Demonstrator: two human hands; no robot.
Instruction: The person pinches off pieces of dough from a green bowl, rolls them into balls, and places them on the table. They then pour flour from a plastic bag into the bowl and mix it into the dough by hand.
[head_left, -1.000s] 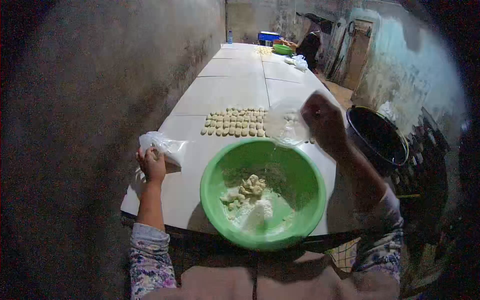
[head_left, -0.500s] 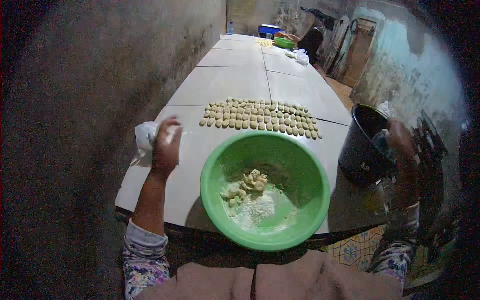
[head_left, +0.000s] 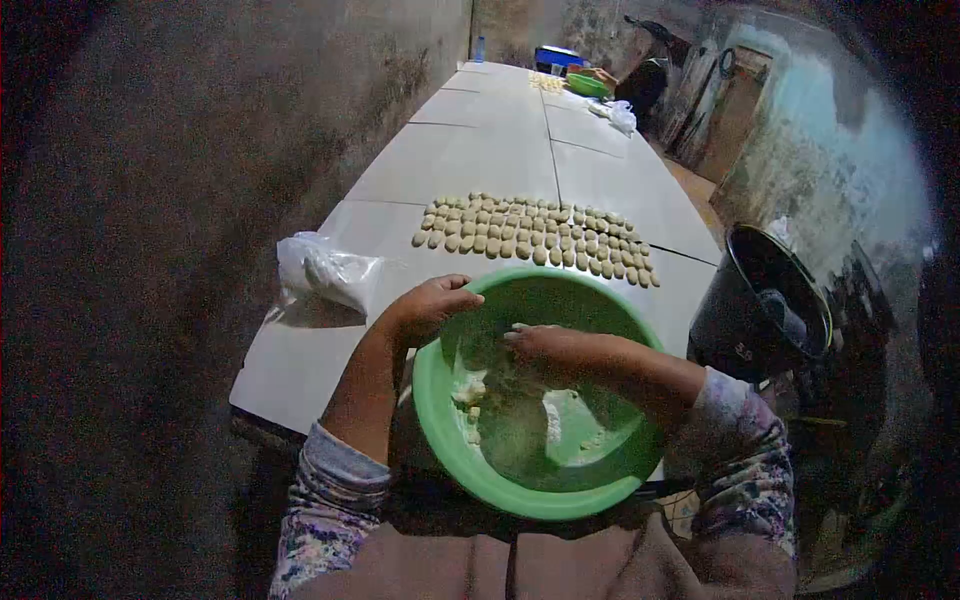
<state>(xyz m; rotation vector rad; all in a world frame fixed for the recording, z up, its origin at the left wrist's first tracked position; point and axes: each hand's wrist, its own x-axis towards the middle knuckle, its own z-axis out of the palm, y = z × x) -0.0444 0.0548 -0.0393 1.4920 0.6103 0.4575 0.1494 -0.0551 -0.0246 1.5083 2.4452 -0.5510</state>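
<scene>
A green plastic bowl [head_left: 600, 300] stands at the near edge of the white tiled table [head_left: 470, 160], with flour and dough lumps [head_left: 470, 392] inside. My left hand [head_left: 432, 303] grips the bowl's left rim. My right hand [head_left: 548, 345] reaches into the bowl with fingers spread flat over the flour and dough; whether it grasps any cannot be told. Beyond the bowl lie several rows of small dough pieces [head_left: 535, 236].
A clear plastic bag [head_left: 325, 270] lies left of the bowl. A black bucket [head_left: 762, 300] stands right of the table's corner. Far down the table are another green bowl [head_left: 588, 84], a blue container [head_left: 556, 57] and a white bag [head_left: 622, 117]. A dark wall runs along the left.
My left hand let go of the plastic bag and moved to the bowl's rim. My right hand left the black bucket and went into the bowl. The bowl now sits tilted a little.
</scene>
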